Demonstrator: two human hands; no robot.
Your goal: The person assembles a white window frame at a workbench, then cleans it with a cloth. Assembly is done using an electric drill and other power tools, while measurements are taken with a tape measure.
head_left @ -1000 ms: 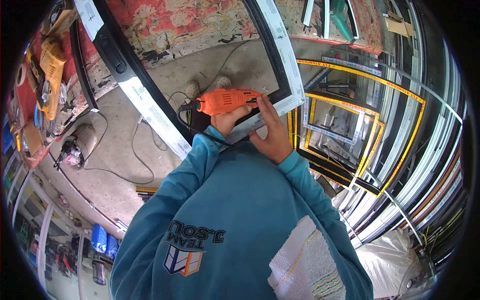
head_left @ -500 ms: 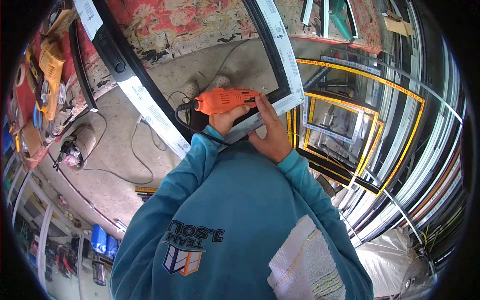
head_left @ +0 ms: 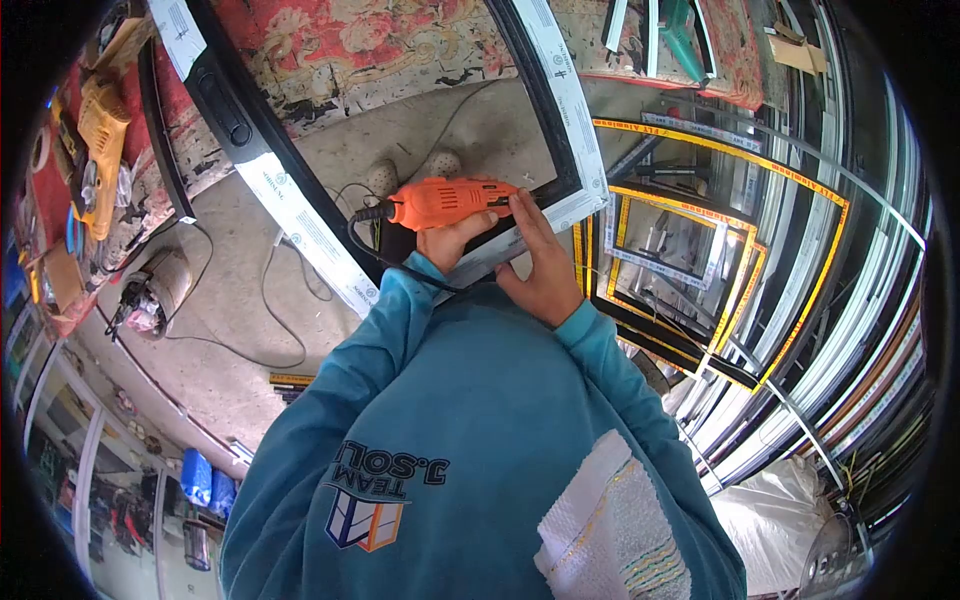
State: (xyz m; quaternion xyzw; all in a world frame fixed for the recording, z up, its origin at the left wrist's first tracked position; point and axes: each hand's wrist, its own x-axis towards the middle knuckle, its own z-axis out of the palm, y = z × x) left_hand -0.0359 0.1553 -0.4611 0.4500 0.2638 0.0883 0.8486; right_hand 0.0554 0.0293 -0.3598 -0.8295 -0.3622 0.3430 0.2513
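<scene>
An orange corded power tool (head_left: 450, 203) lies sideways above the bottom rail of a black frame (head_left: 272, 190) that carries white printed protective film. My left hand (head_left: 455, 240) grips the tool's body from below, its thumb on the casing. At the tool's right end, my right hand (head_left: 545, 262) has its fingers against the casing near the frame's lower right corner, with the thumb spread away over the rail. The tool's black cable (head_left: 372, 213) leaves its left end and loops down over my left wrist. Its working tip is hidden.
A patterned, worn bench (head_left: 370, 50) stands ahead. At the left are a yellow power tool (head_left: 103, 130) and a bucket (head_left: 165, 280) of items. Yellow-taped frames (head_left: 735, 225) and long metal profiles (head_left: 850, 330) fill the right. Cables cross the floor (head_left: 225, 300).
</scene>
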